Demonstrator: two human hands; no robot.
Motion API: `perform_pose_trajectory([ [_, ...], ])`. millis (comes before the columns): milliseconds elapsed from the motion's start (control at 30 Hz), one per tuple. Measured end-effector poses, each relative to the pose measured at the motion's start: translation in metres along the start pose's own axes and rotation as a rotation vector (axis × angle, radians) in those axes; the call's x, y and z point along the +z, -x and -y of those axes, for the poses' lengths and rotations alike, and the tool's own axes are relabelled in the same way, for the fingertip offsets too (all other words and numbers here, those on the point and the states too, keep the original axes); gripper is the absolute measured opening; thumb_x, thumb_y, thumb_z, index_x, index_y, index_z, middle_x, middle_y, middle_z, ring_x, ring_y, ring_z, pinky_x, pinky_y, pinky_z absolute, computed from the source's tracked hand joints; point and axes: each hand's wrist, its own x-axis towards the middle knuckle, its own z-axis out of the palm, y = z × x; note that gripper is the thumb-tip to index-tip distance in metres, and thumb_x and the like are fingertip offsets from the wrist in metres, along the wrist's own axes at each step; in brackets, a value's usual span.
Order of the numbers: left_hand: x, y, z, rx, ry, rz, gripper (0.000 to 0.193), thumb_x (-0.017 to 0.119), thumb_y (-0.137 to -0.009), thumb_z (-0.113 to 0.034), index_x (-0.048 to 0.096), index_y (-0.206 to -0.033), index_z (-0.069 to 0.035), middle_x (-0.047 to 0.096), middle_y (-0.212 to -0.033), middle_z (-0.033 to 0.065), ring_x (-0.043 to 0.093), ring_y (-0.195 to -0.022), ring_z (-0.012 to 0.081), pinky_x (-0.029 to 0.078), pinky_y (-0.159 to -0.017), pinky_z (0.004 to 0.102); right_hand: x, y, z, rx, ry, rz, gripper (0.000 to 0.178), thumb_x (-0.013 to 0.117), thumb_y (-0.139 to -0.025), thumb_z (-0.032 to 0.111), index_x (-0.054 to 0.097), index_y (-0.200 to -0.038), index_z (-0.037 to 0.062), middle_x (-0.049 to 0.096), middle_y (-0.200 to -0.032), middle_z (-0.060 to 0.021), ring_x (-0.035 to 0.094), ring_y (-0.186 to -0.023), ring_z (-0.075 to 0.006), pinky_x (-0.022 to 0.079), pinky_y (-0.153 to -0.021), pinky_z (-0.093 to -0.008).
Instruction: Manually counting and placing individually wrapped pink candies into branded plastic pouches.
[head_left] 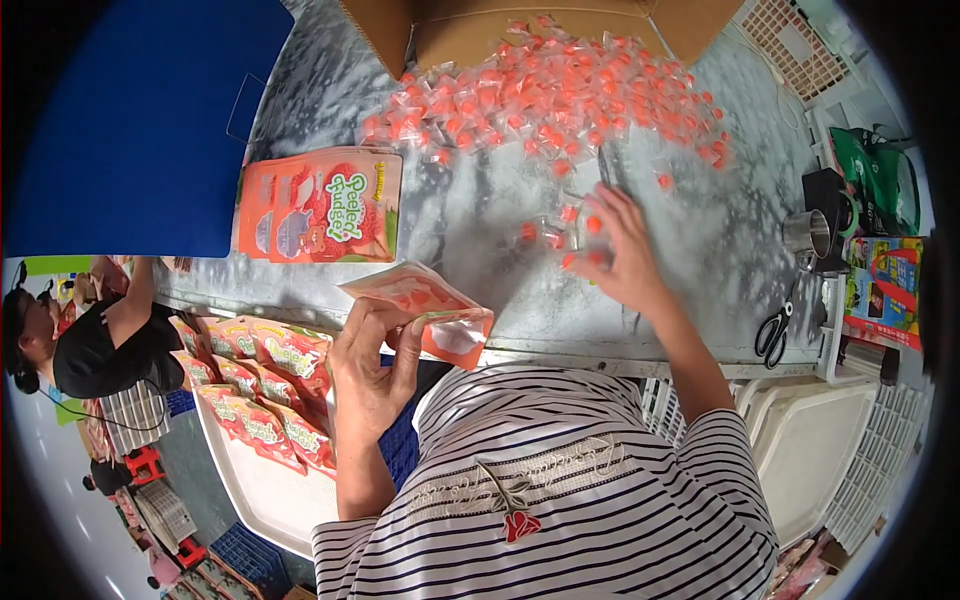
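Observation:
My left hand (372,360) grips a pink-red pouch (440,300) between thumb and fingers at the table's near edge. Its mouth gapes toward the right. Over the grey marbled table, my right hand (632,265) has its fingers apart around a few clear-wrapped red candies (552,236); some lie right beside the fingertips. Farther back spreads a large heap of the same wrapped candies (560,95), spilling from an opened cardboard box (470,40). Left of the heap lies a stack of flat printed pouches (320,208).
Filled pouches (262,385) stand in a white tray (228,475) at my left. A blue panel (130,130) covers the far left. At the right edge are black scissors (772,335), a metal cup (806,232) and a green bag (875,180). A co-worker (110,345) sits at far left.

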Motion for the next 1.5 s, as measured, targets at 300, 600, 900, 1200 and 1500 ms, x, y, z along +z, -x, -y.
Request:
perform_pose_trajectory([
  [300,0.003,0.005,-0.002,-0.015,-0.008,-0.014,0.008,0.067,-0.082,0.0,0.062,-0.088,0.001,0.061,-0.084,0.0116,0.057,-0.058,0.0183,0.046,-0.053,0.0285,0.043,-0.022,0.029,-0.203,0.216,0.06,0.068,0.075,-0.072,0.043,0.052,-0.131,0.017,0.033,-0.143,-0.0161,0.025,-0.136,-0.0365,0.022,-0.112,-0.049],
  [600,0.01,-0.002,-0.003,0.057,0.02,0.029,0.012,0.068,-0.079,0.005,0.062,-0.089,0.002,0.06,-0.084,0.0102,0.058,-0.062,0.0162,0.047,-0.055,0.027,0.047,-0.012,0.01,-0.342,0.309,-0.117,0.02,0.071,-0.078,0.02,0.065,-0.093,0.008,0.06,-0.097,-0.0035,0.058,-0.087,-0.0204,0.049,-0.068,-0.033],
  [900,0.024,-0.014,-0.003,0.139,-0.045,0.141,0.013,0.067,-0.079,0.0,0.063,-0.091,0.0,0.06,-0.094,0.0134,0.062,-0.068,0.0286,0.052,-0.059,0.0339,-0.015,-0.055,0.089,0.566,-1.619,-0.134,0.014,0.063,-0.091,0.018,0.062,-0.098,0.0053,0.061,-0.08,-0.0026,0.057,-0.067,-0.0087,0.044,-0.05,-0.0254],
  [1200,0.03,-0.017,-0.011,0.144,-0.061,0.209,0.013,0.068,-0.079,-0.003,0.062,-0.091,-0.002,0.057,-0.087,0.0116,0.061,-0.071,0.0303,0.05,-0.06,0.0385,0.012,-0.06,0.126,-0.027,-1.081,0.067,0.011,0.054,-0.092,0.008,0.058,-0.1,-0.0002,0.062,-0.1,-0.0068,0.058,-0.087,-0.0106,0.048,-0.073,-0.0243],
  [1500,0.04,-0.017,-0.008,0.201,0.025,0.174,0.015,0.069,-0.076,0.0,0.062,-0.09,-0.001,0.057,-0.087,0.012,0.06,-0.073,0.0302,0.05,-0.061,0.0383,0.001,-0.041,0.127,-0.083,-0.59,0.228,0.024,0.049,-0.098,0.016,0.051,-0.113,-0.0022,0.061,-0.106,-0.0147,0.062,-0.091,-0.0229,0.048,-0.082,-0.0335],
])
